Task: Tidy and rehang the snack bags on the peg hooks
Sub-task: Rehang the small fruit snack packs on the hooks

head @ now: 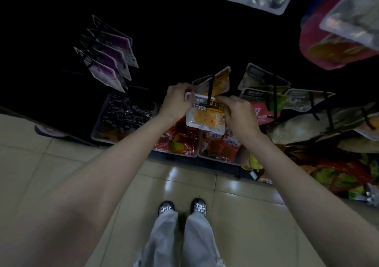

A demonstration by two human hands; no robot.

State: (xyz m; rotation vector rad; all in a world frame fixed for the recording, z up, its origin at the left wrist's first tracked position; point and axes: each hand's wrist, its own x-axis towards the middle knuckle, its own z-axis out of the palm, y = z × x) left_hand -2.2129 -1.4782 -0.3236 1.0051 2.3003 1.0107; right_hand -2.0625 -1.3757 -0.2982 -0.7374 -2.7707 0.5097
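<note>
- Head view, centre of frame: left hand [178, 98] pinches the top left corner of a yellow snack bag [207, 117], fingers curled on its edge
- Right hand [235, 110] pinches the bag's top right edge, fingers curled
- Bag's top edge sits at a black peg hook [211, 91]; another yellow bag [215, 82] hangs just behind
- Purple bags [110, 61] hang at upper left
- Red packets [180, 139] lie in a tray [176, 154] below the hands
- Tiled floor [235, 215] at bottom
</note>
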